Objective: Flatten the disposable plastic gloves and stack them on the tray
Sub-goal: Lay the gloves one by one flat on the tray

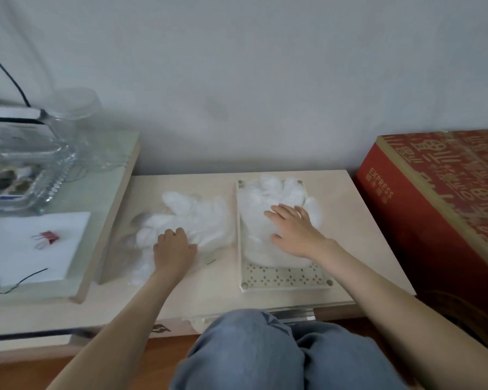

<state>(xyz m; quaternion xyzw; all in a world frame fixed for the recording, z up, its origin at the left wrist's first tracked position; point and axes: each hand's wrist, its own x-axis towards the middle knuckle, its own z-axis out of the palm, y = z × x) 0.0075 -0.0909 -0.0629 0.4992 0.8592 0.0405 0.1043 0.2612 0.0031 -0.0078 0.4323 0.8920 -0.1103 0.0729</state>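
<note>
Bare table [358, 220] between tray [241, 249] and red box [423, 220].

You've got one tray [285, 278], one red box [434, 209], one glass jar [68, 119], and a heap of gloves [197, 218], count unclear.

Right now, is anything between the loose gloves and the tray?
Nothing visible: the loose gloves lie right beside the tray on bare tabletop. The right hand presses flat on the stack already there.
</note>
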